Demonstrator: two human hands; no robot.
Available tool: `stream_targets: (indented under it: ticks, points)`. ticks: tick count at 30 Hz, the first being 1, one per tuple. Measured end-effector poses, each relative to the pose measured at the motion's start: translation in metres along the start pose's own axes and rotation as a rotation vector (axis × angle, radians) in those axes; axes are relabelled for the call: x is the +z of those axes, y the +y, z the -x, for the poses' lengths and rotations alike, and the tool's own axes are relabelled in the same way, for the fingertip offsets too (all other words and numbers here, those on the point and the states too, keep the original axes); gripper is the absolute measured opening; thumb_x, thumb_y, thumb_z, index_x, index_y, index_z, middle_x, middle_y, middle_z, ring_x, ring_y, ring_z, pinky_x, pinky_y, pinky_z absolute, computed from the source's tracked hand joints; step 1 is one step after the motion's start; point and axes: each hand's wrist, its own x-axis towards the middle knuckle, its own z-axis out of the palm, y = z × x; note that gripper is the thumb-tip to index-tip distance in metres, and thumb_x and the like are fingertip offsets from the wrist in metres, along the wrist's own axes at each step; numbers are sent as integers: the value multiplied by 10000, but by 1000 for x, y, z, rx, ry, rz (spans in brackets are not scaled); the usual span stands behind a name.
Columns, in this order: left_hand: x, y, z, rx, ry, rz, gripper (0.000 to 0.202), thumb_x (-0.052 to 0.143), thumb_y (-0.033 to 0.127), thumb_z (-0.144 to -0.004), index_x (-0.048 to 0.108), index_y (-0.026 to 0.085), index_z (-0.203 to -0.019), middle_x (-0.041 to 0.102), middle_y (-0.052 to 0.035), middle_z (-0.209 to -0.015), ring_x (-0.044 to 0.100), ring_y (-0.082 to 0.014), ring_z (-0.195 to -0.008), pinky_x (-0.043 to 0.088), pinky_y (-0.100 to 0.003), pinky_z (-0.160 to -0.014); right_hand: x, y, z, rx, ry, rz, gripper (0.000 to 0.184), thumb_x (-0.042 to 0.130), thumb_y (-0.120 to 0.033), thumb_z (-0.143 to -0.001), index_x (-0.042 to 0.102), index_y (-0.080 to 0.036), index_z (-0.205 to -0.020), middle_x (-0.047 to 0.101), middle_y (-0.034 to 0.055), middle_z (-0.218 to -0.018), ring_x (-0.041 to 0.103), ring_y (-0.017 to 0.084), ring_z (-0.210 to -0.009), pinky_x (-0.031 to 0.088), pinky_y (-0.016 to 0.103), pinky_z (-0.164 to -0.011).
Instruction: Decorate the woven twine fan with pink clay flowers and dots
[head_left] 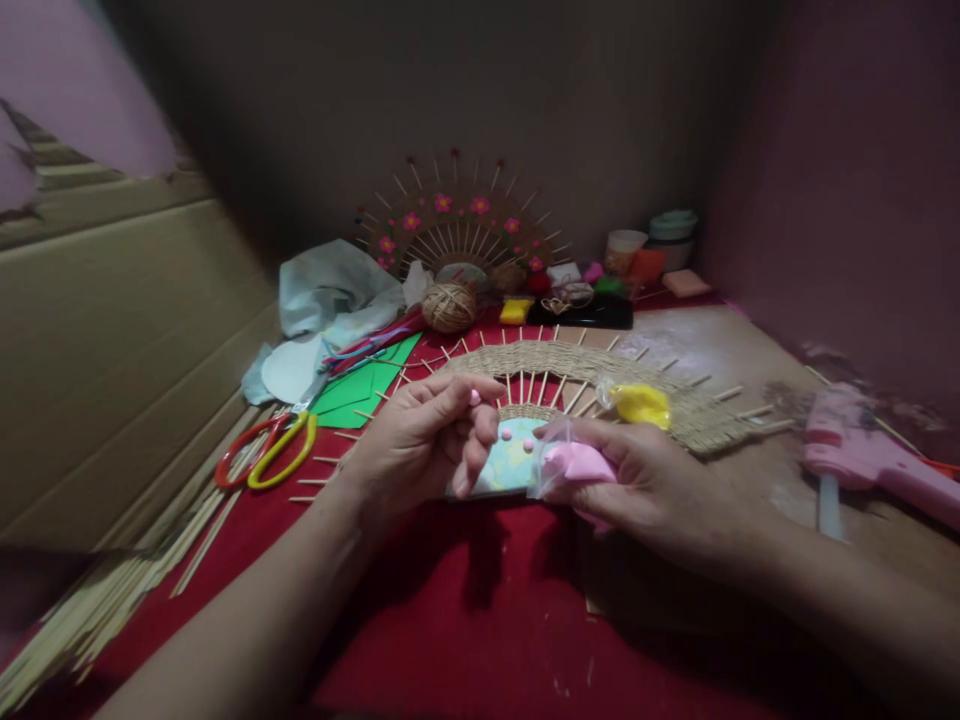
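My left hand (420, 435) pinches a tiny pink clay ball (474, 398) between thumb and fingertips, just above a woven fan of straw and wooden sticks (570, 365) on the red cloth. My right hand (645, 480) grips a lump of pink clay in a clear plastic bag (574, 465). Between my hands lies the fan's pale blue-green centre piece (510, 465) with two small pink dots on it. A yellow clay lump in plastic (641, 403) rests on the fan by my right hand.
Red and yellow scissors (266, 450) and green paper (360, 390) lie at left, loose sticks (150, 560) along a cardboard wall. A pink glue gun (870, 455) is at right. Behind are a twine ball (448, 306), a finished flowered fan (457, 235), clay pieces and cups (626, 250).
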Motion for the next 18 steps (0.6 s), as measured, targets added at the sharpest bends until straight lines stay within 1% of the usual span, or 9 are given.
stream_targets:
  ticks: [3, 5, 6, 8, 11, 14, 16, 18]
  points:
    - [0, -1, 1, 30, -48, -10, 108, 640, 130, -770, 658, 118, -876, 683, -43, -722, 626, -98, -506, 523, -157, -406, 0, 1, 0, -16, -2, -3, 82, 519, -120, -804, 542, -194, -830, 546, -45, -669, 480, 75, -579, 387, 189, -536]
    - [0, -2, 0, 53, -47, -24, 119, 654, 88, -743, 651, 121, -858, 691, -50, -765, 644, -101, -554, 537, -153, -451, 0, 1, 0, -26, -3, 1, 108, 516, -105, -799, 543, -196, -851, 557, -42, -694, 485, 76, -592, 394, 189, -549]
    - [-1, -2, 0, 64, -42, -27, 118, 666, 86, -730, 643, 126, -838, 689, -43, -763, 643, -98, -556, 533, -147, -449, 0, 1, -1, -31, 0, 4, 113, 514, -100, -797, 542, -197, -849, 552, -46, -682, 482, 74, -583, 391, 186, -543]
    - [-2, -2, 0, 73, -30, -33, 116, 692, 119, -709, 614, 140, -793, 675, -14, -711, 623, -91, -510, 512, -142, -400, 0, 1, -1, -35, 4, 6, 108, 511, -97, -797, 536, -199, -824, 527, -58, -633, 473, 68, -550, 379, 178, -516]
    - [-4, 0, -1, 91, -17, -52, 175, 717, 229, -697, 561, 156, -727, 623, 24, -585, 534, -76, -374, 443, -149, -295, -1, 0, -1, -37, 13, 6, 106, 510, -90, -793, 524, -195, -781, 504, -66, -589, 464, 63, -520, 366, 173, -491]
    - [-5, 2, -1, 130, 7, -77, 201, 702, 301, -719, 571, 149, -713, 587, 28, -523, 484, -64, -328, 410, -144, -273, -2, 0, -1, -44, 19, 2, 113, 514, -80, -785, 523, -192, -766, 503, -66, -585, 457, 60, -513, 361, 169, -480]
    - [-4, 4, -1, 111, 16, -79, 143, 671, 268, -755, 614, 137, -754, 605, 14, -550, 521, -70, -365, 436, -145, -297, -2, 0, -1, -55, 19, -5, 117, 511, -76, -785, 526, -192, -771, 497, -69, -577, 451, 58, -507, 357, 167, -475]
    - [-3, 5, -1, 74, -8, -72, 90, 650, 198, -771, 650, 121, -818, 642, -12, -618, 581, -91, -437, 483, -159, -343, -2, 1, -1, -66, 22, -7, 120, 512, -74, -783, 534, -192, -784, 504, -68, -591, 453, 58, -515, 360, 166, -480]
